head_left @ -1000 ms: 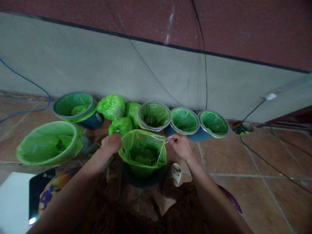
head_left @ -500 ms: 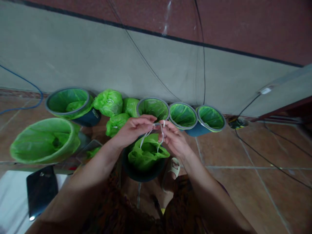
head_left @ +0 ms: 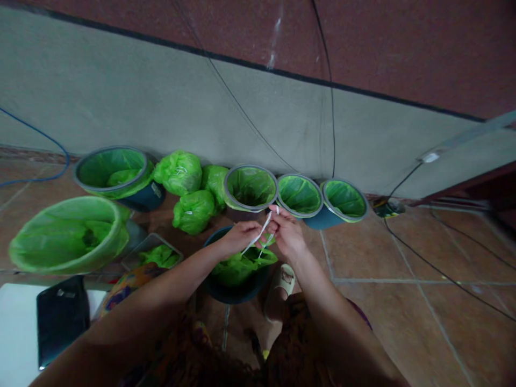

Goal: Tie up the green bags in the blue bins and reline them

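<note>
Between my knees stands a dark bin (head_left: 237,294) with a green garbage bag (head_left: 236,270) inside it, the bag's mouth gathered loosely. White drawstrings (head_left: 258,239) rise from the bag to my hands. My left hand (head_left: 244,236) is closed on the drawstring, its fingers bent over the bin. Slightly higher, my right hand (head_left: 285,230) pinches the white string between thumb and fingers, and a short loop sticks up there. Exactly how the strings cross between the fingers is too small to tell.
Along the wall stand several green-lined bins (head_left: 300,194) and several tied green bags (head_left: 179,172). To the left are a large lined bin (head_left: 68,234), a clear tray (head_left: 177,258) with green bags, and a black device (head_left: 62,317) on a white surface. Cables (head_left: 427,263) cross the floor at right.
My left hand has dropped lower, away from the string's top. The drawstring is now pulled into a slanting line between both hands. The view has shifted slightly.
</note>
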Available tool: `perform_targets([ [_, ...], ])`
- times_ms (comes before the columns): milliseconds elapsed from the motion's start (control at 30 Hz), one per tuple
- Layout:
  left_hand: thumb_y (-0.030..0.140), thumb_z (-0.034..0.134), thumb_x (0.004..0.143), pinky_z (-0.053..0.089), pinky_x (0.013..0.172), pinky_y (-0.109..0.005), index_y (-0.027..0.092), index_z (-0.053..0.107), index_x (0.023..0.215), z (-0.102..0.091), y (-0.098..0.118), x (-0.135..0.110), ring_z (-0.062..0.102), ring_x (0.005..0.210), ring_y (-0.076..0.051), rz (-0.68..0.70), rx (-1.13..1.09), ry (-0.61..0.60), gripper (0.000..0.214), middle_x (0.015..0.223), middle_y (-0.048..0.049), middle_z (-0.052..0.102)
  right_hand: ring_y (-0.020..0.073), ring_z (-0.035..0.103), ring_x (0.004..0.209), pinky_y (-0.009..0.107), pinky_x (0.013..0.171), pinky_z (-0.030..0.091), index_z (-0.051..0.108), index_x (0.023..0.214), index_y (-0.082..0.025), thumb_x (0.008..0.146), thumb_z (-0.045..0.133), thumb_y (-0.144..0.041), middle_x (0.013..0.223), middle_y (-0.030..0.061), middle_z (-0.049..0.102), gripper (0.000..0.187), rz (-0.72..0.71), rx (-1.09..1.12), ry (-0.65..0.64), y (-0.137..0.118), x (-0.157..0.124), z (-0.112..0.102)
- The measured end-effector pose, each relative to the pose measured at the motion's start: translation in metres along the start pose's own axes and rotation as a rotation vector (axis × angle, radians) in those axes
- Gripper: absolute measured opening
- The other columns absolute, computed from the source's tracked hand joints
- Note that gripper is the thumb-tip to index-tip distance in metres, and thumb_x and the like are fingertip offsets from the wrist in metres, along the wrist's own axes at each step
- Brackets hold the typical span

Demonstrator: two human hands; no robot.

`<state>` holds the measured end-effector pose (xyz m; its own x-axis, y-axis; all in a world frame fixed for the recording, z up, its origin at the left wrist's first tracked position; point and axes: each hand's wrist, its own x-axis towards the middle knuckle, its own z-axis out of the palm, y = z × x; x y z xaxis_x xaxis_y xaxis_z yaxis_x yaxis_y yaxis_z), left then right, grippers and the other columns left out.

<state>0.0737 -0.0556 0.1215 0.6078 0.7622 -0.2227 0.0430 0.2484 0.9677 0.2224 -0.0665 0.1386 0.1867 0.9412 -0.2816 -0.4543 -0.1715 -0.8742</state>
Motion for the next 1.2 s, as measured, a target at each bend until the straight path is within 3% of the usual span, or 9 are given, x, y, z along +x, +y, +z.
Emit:
perform_targets([
  [167,0.048,0.046,0.09,0.047,0.068,-0.025,0.014,0.064,0.085,-0.002,-0.008,-0.005,0.058,0.069,-0.014,0.04,0.265,-0.102,0.038,0.074,-0.0032,0.064,0.0024,0.024,0.041,0.018,0.037,0.018,0.065,0.088,-0.017,0.069,0.068,-0.013,0.056,-0.0081,0.048,0.019,0.059,0.024,0.114,-0.006,0.015,-0.016],
  [333,0.042,0.04,0.092,0.043,0.064,-0.023,0.017,0.062,0.084,-0.007,-0.008,-0.004,0.057,0.066,-0.014,0.056,0.468,-0.165,0.034,0.07,-0.001,0.061,0.004,0.028,0.042,0.016,0.037,0.024,0.06,0.087,-0.019,0.072,0.06,-0.006,0.056,-0.0093,0.041,0.02,0.103,0.203,0.12,-0.013,0.021,-0.023],
  [467,0.039,0.041,0.091,0.04,0.062,-0.024,0.019,0.062,0.075,-0.01,-0.015,-0.005,0.053,0.062,-0.013,0.095,0.602,-0.148,0.033,0.064,-0.0001,0.058,0.0035,0.033,0.043,0.014,0.041,0.03,0.056,0.082,-0.021,0.074,0.058,-0.004,0.057,-0.0095,0.042,0.019,0.019,0.302,0.169,-0.031,0.026,-0.036],
  [633,0.034,0.042,0.088,0.037,0.056,-0.024,0.019,0.056,0.066,-0.014,-0.027,-0.001,0.047,0.057,-0.012,0.044,0.493,0.146,0.03,0.057,0.0012,0.05,0.0043,0.045,0.047,0.015,0.045,0.037,0.064,0.083,-0.016,0.072,0.063,-0.008,0.059,-0.0052,0.055,0.014,0.058,0.036,0.173,-0.039,0.025,-0.038],
  [800,0.039,0.04,0.09,0.036,0.052,-0.022,0.016,0.058,0.076,-0.024,-0.021,0.01,0.045,0.05,-0.009,0.096,0.231,0.337,0.032,0.059,0.0025,0.052,0.0062,0.051,0.053,0.019,0.048,0.039,0.072,0.089,-0.017,0.07,0.075,-0.029,0.074,-0.0003,0.067,0.022,-0.003,-0.226,-0.099,-0.036,0.009,-0.02],
  [933,0.035,0.043,0.09,0.034,0.053,-0.021,0.014,0.064,0.079,-0.018,-0.013,0.01,0.042,0.051,-0.008,0.17,0.425,0.165,0.031,0.057,0.0038,0.05,0.0087,0.056,0.063,0.022,0.06,0.046,0.073,0.092,-0.019,0.073,0.076,-0.035,0.082,0.0009,0.069,0.025,-0.001,-0.177,-0.437,-0.032,-0.003,0.002],
  [1000,0.028,0.046,0.088,0.035,0.056,-0.021,0.014,0.065,0.075,-0.011,-0.011,0.007,0.044,0.054,-0.009,0.19,0.549,0.002,0.027,0.059,0.0027,0.053,0.0102,0.057,0.066,0.023,0.061,0.047,0.073,0.093,-0.02,0.073,0.076,-0.035,0.084,0.0016,0.07,0.025,0.018,-0.125,-0.509,-0.028,-0.004,0.012],
  [1100,0.021,0.05,0.084,0.038,0.061,-0.021,0.015,0.071,0.083,-0.002,-0.011,0.001,0.052,0.06,-0.01,0.167,0.667,-0.262,0.022,0.065,0.0007,0.061,0.0094,0.057,0.065,0.023,0.063,0.047,0.073,0.092,-0.022,0.072,0.078,-0.035,0.084,0.0007,0.07,0.025,-0.049,-0.06,-0.434,-0.021,0.005,0.019],
  [1200,0.026,0.051,0.086,0.038,0.062,-0.021,0.015,0.073,0.086,0.0,-0.013,-0.001,0.054,0.062,-0.011,0.144,0.678,-0.329,0.024,0.067,-0.0003,0.065,0.0104,0.061,0.073,0.024,0.069,0.048,0.07,0.099,-0.023,0.074,0.075,-0.039,0.091,0.0011,0.071,0.03,-0.087,-0.127,-0.323,-0.014,0.016,0.015],
])
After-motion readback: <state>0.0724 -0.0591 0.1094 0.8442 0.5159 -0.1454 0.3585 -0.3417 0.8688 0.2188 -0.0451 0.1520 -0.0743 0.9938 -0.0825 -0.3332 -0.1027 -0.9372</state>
